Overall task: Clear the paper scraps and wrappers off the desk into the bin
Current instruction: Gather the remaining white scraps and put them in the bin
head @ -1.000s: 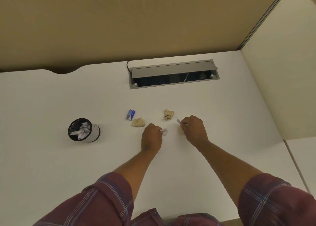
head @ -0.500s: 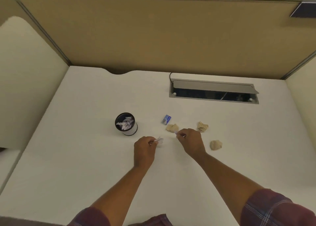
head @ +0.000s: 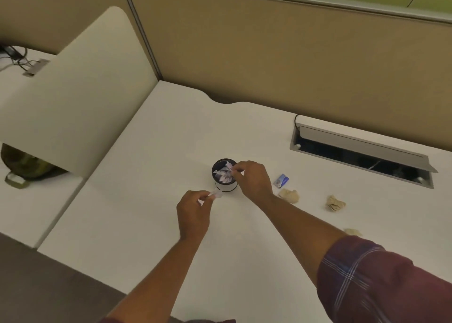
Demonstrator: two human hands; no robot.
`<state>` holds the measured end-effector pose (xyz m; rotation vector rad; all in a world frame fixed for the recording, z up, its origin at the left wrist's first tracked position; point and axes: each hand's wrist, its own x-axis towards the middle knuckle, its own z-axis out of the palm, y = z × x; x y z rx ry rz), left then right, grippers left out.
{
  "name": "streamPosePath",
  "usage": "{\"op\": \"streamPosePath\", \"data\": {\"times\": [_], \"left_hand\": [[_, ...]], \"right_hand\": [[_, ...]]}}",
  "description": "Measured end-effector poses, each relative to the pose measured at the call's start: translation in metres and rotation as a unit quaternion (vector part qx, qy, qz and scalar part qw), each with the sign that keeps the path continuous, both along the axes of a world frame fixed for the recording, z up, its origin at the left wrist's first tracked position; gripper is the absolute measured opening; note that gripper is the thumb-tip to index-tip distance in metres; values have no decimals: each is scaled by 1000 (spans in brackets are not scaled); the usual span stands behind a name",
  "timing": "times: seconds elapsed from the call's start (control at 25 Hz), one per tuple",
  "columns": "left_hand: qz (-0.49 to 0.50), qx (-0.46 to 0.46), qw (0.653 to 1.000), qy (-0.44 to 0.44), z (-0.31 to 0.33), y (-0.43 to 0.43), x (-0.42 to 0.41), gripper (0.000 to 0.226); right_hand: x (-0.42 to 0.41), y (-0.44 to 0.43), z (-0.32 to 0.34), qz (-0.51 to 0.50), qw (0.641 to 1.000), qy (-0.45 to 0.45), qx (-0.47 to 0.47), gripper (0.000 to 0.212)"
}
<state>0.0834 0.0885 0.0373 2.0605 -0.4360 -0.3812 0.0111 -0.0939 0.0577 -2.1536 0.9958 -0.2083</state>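
Observation:
A small black-and-white bin point(head: 223, 186) stands on the white desk point(head: 137, 220), holding several white scraps. My right hand point(head: 253, 179) hovers at the bin's right rim, fingers pinched on a small wrapper point(head: 230, 165) over the opening. My left hand point(head: 194, 212) is just below and left of the bin, pinching a white paper scrap point(head: 216, 195). A blue wrapper point(head: 281, 180) lies right of the bin. Three crumpled tan paper balls lie further right: one point(head: 289, 195), another point(head: 335, 203), and a third point(head: 352, 231) partly behind my right sleeve.
An open cable tray point(head: 362, 155) is sunk into the desk at the back right. Tan partition walls point(head: 269, 61) close the back. A white side panel point(head: 73, 107) stands on the left, with a neighbouring desk and a bag point(head: 24, 163) beyond it.
Both hands have moved left toward the bin, each still pinching its scrap. My right hand now reaches over the bin's opening. The view has swung left.

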Motion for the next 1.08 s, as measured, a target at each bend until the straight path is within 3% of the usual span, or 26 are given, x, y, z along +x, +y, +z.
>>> {"op": "streamPosePath", "data": {"times": [0.2,0.44,0.56,0.8,0.92,1.08], "left_hand": [[27,0,1000,1,-3,18,8,13],[28,14,999,11,-3,6,15,18],[-1,11,1000,-18,1,-16,19,12],[-49,51,997,-27,3,-68,32,8],[-89,110,989,-30,-1,-80,38,13],[-73,97,992,-23,0,-83,37,27]], "right_hand": [[25,-5,-5,45,995,82,-31,23],[7,-8,-16,8,1000,-2,-21,13],[-18,-8,-23,-33,998,-36,-26,12],[-91,-2,-40,-93,995,28,-29,8],[-127,0,-44,-104,994,36,-20,9],[-163,-4,-46,-126,991,47,-29,10]]}}
